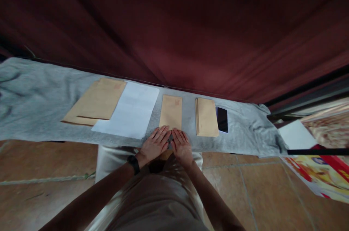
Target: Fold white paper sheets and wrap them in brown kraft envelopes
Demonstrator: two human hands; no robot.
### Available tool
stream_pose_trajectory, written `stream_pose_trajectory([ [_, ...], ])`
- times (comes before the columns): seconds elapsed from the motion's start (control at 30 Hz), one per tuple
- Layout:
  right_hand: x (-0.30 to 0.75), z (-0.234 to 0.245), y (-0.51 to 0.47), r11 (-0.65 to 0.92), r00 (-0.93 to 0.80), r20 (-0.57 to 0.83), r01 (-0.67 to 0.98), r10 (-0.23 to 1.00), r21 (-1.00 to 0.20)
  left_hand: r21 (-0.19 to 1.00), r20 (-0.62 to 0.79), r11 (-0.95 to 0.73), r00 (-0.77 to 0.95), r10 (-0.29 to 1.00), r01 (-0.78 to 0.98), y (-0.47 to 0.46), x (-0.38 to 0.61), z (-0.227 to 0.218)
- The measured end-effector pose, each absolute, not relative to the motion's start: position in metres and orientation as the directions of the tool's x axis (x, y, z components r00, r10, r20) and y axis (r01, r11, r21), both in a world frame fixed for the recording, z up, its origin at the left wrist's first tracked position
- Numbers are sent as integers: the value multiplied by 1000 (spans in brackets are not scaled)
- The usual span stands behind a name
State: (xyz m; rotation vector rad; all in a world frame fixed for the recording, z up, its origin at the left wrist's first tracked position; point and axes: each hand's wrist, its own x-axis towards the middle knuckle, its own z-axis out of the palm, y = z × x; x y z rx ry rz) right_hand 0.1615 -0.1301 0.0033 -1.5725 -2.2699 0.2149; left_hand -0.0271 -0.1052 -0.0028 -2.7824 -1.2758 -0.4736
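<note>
A brown paper envelope [171,110] lies upright in front of me on the grey cloth, with a small reddish mark near its top right corner. My left hand [155,144] rests at its lower left, fingers stretched out over the bottom edge. At the lower right, my right hand [182,147] also lies flat with its fingers extended. The fingertips of both hands touch the envelope and hide its lower end. Neither hand grips anything. White paper sheets [136,109] lie to the left. A stack of brown envelopes [207,116] is to the right.
Larger brown envelopes [98,100] overlap the white paper at the left. A dark-screened phone [223,119] sits beside the right stack. The grey cloth [245,129] covers a narrow surface against a dark red curtain [174,42]. A colourful printed box or bag [324,176] stands at the far right.
</note>
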Motion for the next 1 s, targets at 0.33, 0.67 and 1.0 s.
stream_pose_trajectory([
  [0.33, 169, 1, -135, 290, -210, 267, 906, 940, -309, 104, 364, -648, 577, 731, 755, -105, -32, -10],
  [0.67, 171, -2, -137, 269, -170, 321, 917, 932, -293, 166, 417, -597, 492, 764, 785, -114, -40, -13],
  [1.0, 173, -3, -137, 271, -170, 338, 922, 926, -276, 223, 379, -580, 478, 792, 784, -106, -36, 0],
])
